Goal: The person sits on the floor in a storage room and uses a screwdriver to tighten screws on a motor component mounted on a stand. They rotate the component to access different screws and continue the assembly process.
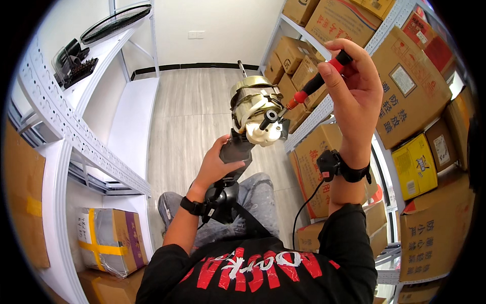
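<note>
Both hands are clamped: left (218, 163) on fan motor neck (237, 151), right (354, 91) on screwdriver (316, 81).

Bright, even indoor light, sharp centre, strong fisheye bending, black corners.

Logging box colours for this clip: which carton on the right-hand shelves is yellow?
The small yellow carton beside the right hand's wrist; the other cartons around it are plain brown cardboard.
</note>
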Available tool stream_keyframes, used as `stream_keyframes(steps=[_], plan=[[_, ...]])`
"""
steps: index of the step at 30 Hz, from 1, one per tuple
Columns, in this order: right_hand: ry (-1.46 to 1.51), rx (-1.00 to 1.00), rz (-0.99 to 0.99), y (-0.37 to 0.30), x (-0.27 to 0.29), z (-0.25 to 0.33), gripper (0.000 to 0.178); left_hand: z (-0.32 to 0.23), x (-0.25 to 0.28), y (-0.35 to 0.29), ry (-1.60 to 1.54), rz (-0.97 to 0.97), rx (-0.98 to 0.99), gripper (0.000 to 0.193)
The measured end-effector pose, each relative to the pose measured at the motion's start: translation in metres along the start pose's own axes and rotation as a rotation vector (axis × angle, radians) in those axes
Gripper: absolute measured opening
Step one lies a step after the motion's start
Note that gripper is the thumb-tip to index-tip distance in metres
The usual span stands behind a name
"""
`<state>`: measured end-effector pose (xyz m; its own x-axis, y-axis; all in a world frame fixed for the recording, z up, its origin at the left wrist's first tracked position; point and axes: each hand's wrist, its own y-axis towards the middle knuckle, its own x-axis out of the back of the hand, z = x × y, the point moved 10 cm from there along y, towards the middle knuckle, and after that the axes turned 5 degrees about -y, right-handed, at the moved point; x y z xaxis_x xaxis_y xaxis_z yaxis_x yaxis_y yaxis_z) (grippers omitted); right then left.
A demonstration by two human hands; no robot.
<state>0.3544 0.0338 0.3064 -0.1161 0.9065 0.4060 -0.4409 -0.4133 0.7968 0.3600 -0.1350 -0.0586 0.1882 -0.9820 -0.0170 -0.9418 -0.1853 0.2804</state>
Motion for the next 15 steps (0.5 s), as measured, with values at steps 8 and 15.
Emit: stream_keyframes(steps=[8, 15], plan=[[0.071, 0.024, -0.007, 0.000, 0.009, -0.001, 0.038, -0.001, -0.001, -0.001, -0.085, -0.013, 0.012, 0.083], [0.048, 0.037, 0.039, -0.006, 0.000, 0.002, 0.047, -0.009, -0.002, -0.001, -0.067, 0.007, -0.008, 0.084]])
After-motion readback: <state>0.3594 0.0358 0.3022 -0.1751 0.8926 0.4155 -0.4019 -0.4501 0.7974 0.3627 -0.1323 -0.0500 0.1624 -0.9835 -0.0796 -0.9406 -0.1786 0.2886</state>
